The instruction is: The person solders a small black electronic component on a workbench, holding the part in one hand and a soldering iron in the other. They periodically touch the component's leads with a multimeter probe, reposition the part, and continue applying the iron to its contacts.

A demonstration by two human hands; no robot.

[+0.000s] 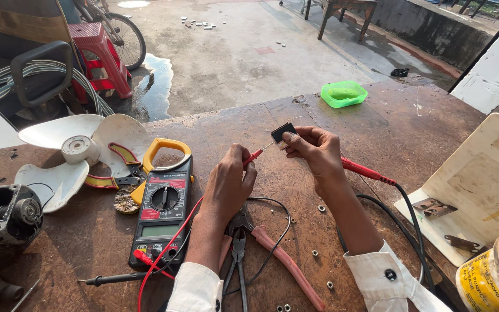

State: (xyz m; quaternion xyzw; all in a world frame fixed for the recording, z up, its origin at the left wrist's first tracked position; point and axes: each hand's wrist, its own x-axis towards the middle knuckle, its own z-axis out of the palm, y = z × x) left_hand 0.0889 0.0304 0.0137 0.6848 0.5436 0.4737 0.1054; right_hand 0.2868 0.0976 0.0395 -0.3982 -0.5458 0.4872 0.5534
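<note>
- Your left hand [228, 184], at the centre of the frame, pinches the red probe [253, 156], its tip aimed up-right at the small dark component [283, 133].
- Your right hand [314, 151], just right of centre, grips that component between thumb and fingers; a second red probe [367, 171] runs under the same hand.
- The clamp meter [163, 209] lies left of your left wrist, and the pliers [248, 242] lie below it.
- A white fan blade [70, 153] sits at the left; a green dish [343, 93] sits at the upper right.
</note>
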